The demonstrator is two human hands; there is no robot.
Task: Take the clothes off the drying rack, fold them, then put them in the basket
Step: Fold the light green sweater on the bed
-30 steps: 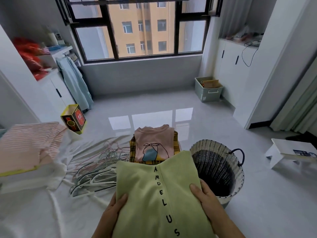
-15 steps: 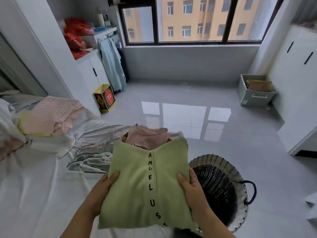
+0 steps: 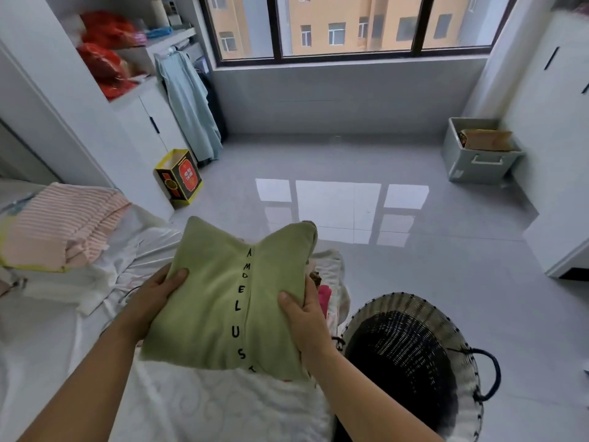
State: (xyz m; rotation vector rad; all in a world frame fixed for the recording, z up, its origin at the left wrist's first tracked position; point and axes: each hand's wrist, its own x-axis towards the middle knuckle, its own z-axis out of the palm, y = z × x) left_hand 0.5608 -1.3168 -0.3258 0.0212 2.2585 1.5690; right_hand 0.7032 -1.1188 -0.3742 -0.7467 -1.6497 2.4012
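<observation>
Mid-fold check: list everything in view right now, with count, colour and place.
green top: 1, green with black letters, centre, held in both hands
basket: 1, black and white woven, floor, lower right
striped clothes: 1 folded pile, pink and white, left, on the bed
clothes pile: 1, pink and white, mostly hidden behind the green top
box: 1, yellow and red, floor, beside the white cabinet
hanging garment: 1, light blue, on that cabinet
storage bin: 1, grey, floor, right wall
red bags: count unclear, red, above the cabinet
left hand: 1, grips the top's left edge
right hand: 1, grips its right edge
</observation>
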